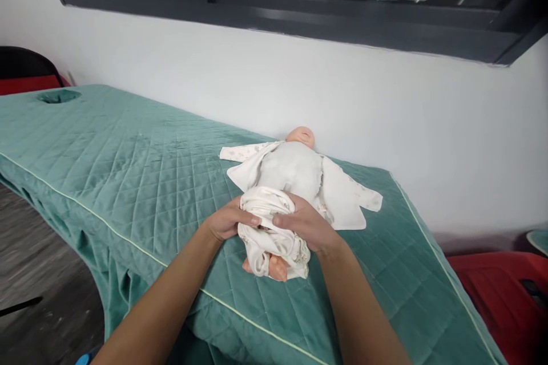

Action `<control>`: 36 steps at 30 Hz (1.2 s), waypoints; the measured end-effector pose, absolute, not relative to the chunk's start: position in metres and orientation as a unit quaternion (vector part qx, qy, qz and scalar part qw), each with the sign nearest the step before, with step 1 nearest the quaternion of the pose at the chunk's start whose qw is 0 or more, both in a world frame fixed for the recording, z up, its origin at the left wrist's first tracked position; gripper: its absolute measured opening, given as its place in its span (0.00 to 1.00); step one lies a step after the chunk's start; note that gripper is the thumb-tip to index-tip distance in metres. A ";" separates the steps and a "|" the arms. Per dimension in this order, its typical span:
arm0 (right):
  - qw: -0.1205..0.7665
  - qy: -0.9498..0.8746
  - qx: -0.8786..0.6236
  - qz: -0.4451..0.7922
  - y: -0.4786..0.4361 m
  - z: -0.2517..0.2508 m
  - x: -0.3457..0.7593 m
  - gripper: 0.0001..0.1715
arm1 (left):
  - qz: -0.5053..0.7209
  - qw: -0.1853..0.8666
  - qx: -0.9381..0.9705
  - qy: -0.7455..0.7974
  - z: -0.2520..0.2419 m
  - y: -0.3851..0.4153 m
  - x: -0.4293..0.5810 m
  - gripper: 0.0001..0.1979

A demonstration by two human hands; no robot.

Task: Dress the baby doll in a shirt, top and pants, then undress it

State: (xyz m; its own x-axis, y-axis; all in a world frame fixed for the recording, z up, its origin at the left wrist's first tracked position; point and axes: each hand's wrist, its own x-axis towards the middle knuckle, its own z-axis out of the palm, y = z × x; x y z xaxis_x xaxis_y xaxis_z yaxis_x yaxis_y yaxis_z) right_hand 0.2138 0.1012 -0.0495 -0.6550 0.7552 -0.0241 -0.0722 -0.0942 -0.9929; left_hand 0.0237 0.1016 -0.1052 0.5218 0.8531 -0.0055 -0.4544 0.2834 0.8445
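A baby doll [301, 136] lies on its back on a green quilted bed cover [141, 182], head toward the wall. Its white printed jacket [349, 199] is spread open on both sides, over a pale grey-white cloth body. Around the doll's legs, white baby pants [269, 205] are bunched up, and its feet [277, 268] poke out at the near end. My left hand [229, 218] grips the bunched pants from the left, thumb on top. On the opposite side my right hand [306, 222] holds them too, thumb pressed on the fabric. Both hands' fingertips are partly hidden by cloth.
Behind the bed stands a white wall [180, 68] with a dark-framed barred window [342, 11]. A face hole [59, 96] opens at the bed's far left. A red chair [500, 296] is at the right, and a black-and-red chair [28, 71] at the left.
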 end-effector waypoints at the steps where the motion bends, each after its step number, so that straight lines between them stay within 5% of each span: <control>1: 0.282 -0.616 -0.271 0.684 0.101 -0.047 0.214 0.27 | 0.432 0.763 0.420 0.235 -0.105 0.100 0.024 0.13; 10: 0.172 -0.688 -0.260 0.655 0.095 -0.039 0.215 0.21 | 0.465 0.726 0.450 0.234 -0.081 0.042 0.028 0.18; 19: 0.136 -0.845 -0.336 0.394 0.095 -0.040 0.219 0.05 | 0.570 0.702 0.249 0.347 -0.046 -0.035 0.071 0.13; 26: 0.102 -0.872 -0.364 0.311 0.087 -0.048 0.211 0.08 | 0.610 0.662 0.148 0.409 -0.073 -0.061 0.082 0.15; 36: 0.041 -0.874 -0.409 0.259 0.069 -0.037 0.199 0.13 | 0.558 0.572 0.275 0.535 -0.100 -0.051 0.039 0.21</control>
State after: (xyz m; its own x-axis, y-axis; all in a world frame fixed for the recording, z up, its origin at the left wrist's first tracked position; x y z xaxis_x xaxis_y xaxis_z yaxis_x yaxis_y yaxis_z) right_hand 0.1995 0.0688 -0.0370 -0.6622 0.7359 -0.1413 0.6939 0.5310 -0.4864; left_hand 0.0393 -0.0506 -0.1005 -0.1957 0.9320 -0.3052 -0.3435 0.2264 0.9115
